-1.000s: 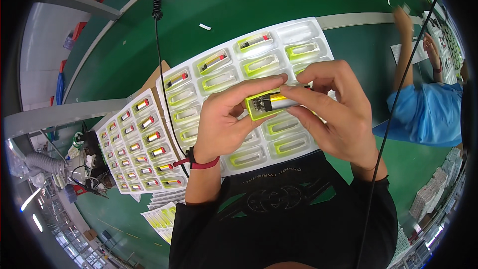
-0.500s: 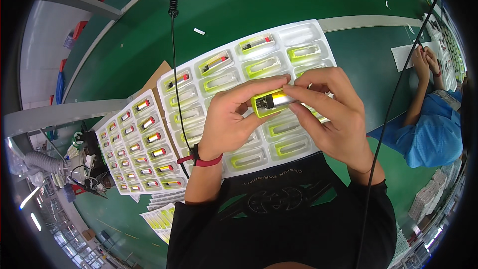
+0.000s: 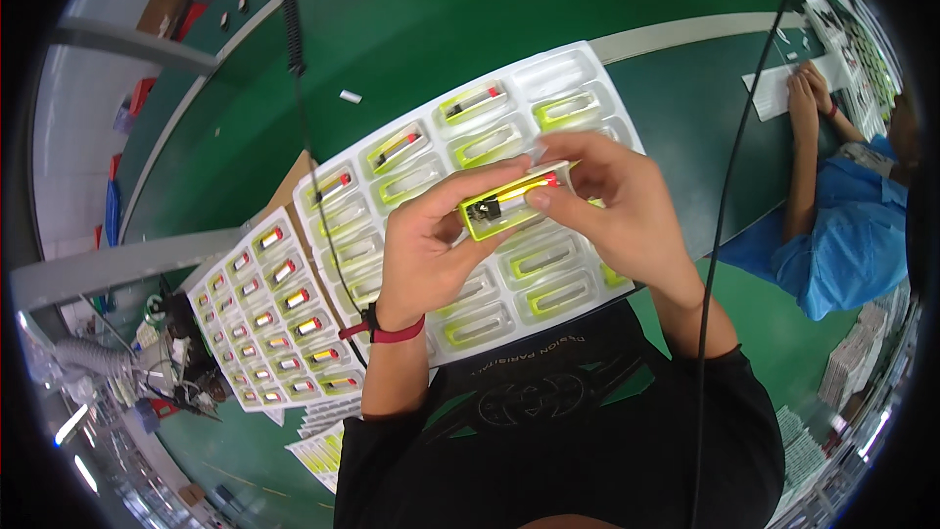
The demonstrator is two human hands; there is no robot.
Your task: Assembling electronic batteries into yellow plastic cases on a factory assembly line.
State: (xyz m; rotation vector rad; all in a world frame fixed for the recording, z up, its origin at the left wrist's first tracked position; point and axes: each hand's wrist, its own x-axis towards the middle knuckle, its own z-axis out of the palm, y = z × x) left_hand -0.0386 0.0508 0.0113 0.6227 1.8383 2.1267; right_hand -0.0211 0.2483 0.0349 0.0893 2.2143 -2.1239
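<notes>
Above the white tray [image 3: 558,72], left hand [image 3: 426,245] and right hand [image 3: 627,206] meet at a lime casing [image 3: 490,231].
The left, at its eight o'clock, clasps it thumb-to-fingers; the right, at three o'clock, curls half closed, thumb on the inserted battery [image 3: 514,194], grip unclear.

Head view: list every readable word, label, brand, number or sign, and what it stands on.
Black shirt: pale lettering across the front, not copied out here.
White sheet at the right: any print is too small to read.
Held yellow-green casing: no readable text.
</notes>
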